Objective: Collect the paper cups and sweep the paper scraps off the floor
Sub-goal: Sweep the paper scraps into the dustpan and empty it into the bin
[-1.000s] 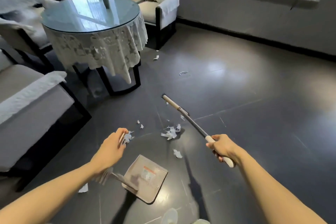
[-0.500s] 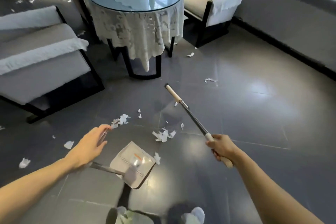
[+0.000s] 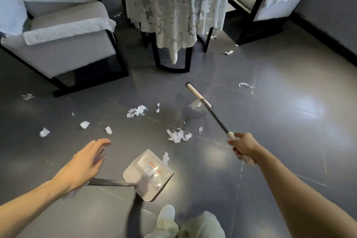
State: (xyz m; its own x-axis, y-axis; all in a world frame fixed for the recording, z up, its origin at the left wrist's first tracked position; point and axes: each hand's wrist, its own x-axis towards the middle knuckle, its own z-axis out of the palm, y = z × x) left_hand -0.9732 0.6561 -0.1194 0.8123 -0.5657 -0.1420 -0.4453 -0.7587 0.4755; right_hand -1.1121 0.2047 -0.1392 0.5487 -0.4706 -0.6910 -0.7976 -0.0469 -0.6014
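Right hand [image 3: 243,148] grips pole [image 3: 212,114]; dustpan [image 3: 148,174] near scraps [image 3: 178,135].

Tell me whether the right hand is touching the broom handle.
Touching. The head view shows the right hand with its fingers curled round the white end of the broom handle, with no gap between them.

— What is lying on the floor [image 3: 280,141] around you?
— Torn paper scraps [image 3: 157,110] are lying across the dark glossy tiles: 1 big clump [image 3: 177,135] just ahead of me, another cluster [image 3: 136,111] further left, 3 small bits [image 3: 84,124] trailing off leftward.
— And further out?
— 2 strips [image 3: 246,85] are lying to the right, 1 near the right armchair [image 3: 270,6]. The round table [image 3: 170,60] and left armchair [image 3: 63,50] are standing on the tiles, and I'm standing there in pale shoes [image 3: 167,216].
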